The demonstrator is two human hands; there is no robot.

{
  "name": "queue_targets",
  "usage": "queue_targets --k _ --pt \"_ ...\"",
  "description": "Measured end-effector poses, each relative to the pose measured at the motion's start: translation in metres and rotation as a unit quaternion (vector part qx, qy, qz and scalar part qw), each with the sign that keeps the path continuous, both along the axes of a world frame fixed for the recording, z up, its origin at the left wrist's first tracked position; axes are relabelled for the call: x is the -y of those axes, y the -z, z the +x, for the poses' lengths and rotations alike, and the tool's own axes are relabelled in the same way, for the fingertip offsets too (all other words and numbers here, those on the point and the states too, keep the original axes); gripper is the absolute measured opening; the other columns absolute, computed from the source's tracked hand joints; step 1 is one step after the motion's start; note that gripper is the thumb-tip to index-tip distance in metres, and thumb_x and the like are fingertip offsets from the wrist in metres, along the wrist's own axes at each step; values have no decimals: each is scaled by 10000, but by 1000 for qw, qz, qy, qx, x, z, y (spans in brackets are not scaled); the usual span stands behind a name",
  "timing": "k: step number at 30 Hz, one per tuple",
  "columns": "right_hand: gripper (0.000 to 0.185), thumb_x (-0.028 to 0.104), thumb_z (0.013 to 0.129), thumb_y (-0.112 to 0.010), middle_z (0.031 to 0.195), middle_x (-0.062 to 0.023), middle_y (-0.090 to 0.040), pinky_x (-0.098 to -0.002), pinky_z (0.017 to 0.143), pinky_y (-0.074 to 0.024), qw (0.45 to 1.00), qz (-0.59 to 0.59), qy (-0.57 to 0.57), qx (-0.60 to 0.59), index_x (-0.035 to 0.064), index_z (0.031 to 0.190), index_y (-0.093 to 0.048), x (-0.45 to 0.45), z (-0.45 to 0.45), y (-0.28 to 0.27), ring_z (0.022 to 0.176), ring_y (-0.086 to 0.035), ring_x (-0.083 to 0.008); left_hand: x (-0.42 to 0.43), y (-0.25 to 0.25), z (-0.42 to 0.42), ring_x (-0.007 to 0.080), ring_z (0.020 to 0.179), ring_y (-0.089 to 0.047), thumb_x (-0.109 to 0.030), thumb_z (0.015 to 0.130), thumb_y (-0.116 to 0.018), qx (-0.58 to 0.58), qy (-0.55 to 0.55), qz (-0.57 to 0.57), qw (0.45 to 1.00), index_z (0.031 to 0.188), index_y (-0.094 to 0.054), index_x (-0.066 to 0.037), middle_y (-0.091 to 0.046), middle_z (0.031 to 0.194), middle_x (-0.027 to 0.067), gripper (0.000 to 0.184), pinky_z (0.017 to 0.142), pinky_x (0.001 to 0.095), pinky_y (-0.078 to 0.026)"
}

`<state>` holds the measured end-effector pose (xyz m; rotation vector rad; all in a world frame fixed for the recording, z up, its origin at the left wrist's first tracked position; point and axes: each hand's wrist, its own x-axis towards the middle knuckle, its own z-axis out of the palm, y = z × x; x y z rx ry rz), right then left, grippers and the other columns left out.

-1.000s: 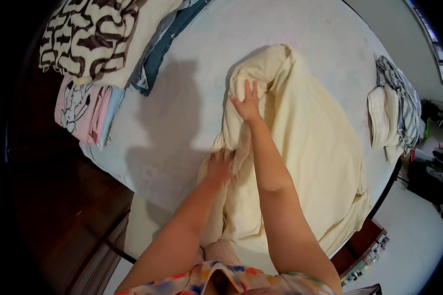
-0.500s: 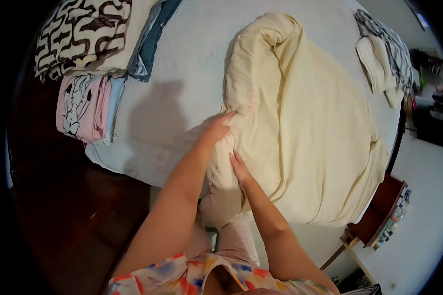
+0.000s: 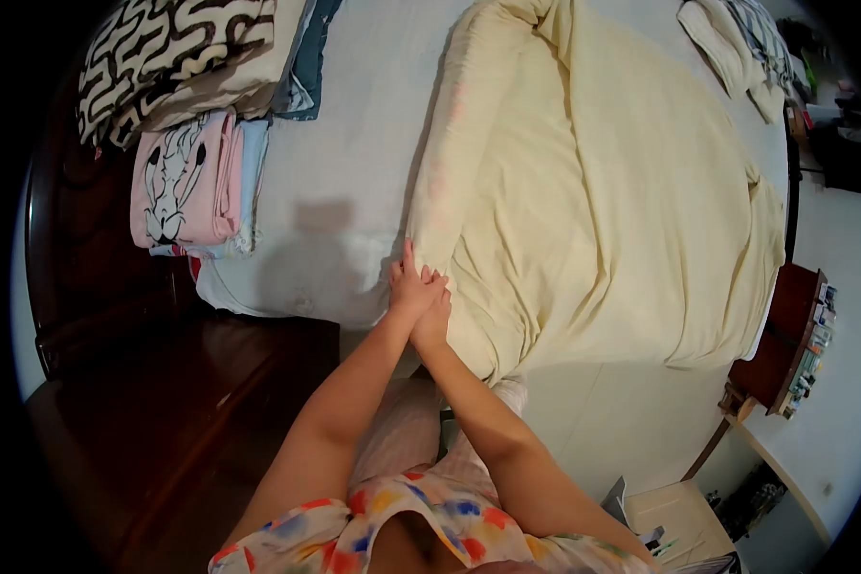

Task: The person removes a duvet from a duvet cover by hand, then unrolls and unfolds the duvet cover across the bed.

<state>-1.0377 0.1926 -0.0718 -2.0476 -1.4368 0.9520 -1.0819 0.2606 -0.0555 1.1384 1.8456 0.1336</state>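
A pale yellow quilt [image 3: 641, 210] lies spread over the bed, its left border folded into a long thick roll. Both hands meet at the near left end of that roll. My left hand [image 3: 413, 289] rests against its edge, with one finger stretched forward along the fabric and the others apart. Touching it on the right is my right hand [image 3: 432, 320], also at the quilt; its fingers are partly covered, so their grip does not show.
Folded pink cloth [image 3: 187, 182] and a brown-and-cream patterned blanket [image 3: 182, 57] are stacked at the left. A dark wooden bedside cabinet [image 3: 182, 402] stands near left. Striped and white cloths [image 3: 727, 43] lie at the far right. A brown shelf [image 3: 784, 330] holds small items.
The quilt's bunched left border now lies straighter and flatter. My hands have come together and closer to my body at its near end. The view has shifted forward-down.
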Motion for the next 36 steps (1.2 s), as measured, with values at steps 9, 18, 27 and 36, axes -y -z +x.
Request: queue_targets --k 9,18,27,36 --pt "734 273 677 -782 1306 -181 -448 -465 978 -363 998 0 -36 50 18 1281 -452 68 67 -14 1187 -427 -370 30 59 -4 411 1167 -503 -212 754 -601 34 -17 -29 999 1445 -183 -47 -491 1273 289 824 978 437 -415" --pt "567 193 771 -694 1035 -199 -589 -469 826 -440 967 -210 -97 -105 -19 1233 -444 92 8 -17 968 -561 -350 20 38 -93 253 1019 -557 -108 782 -554 287 -270 56 917 1265 -508 -37 -573 1149 145 491 929 333 -425" --pt "350 11 783 -541 911 -173 -560 -385 760 -454 955 -29 -158 -249 11 1133 -545 99 -10 46 880 -558 -335 79 1 -57 358 1272 -304 -258 708 -775 -97 50 117 987 1364 -427 -201 -317 1374 111 745 1055 428 -318" --pt "975 255 672 -785 1475 -221 -237 -478 983 -410 927 -127 -145 322 258 1466 -220 -13 97 8 1224 -393 -468 56 57 -124 309 992 -592 -167 814 -685 5 -26 95 995 1262 -538 -83 -633 1096 143 479 877 367 -462"
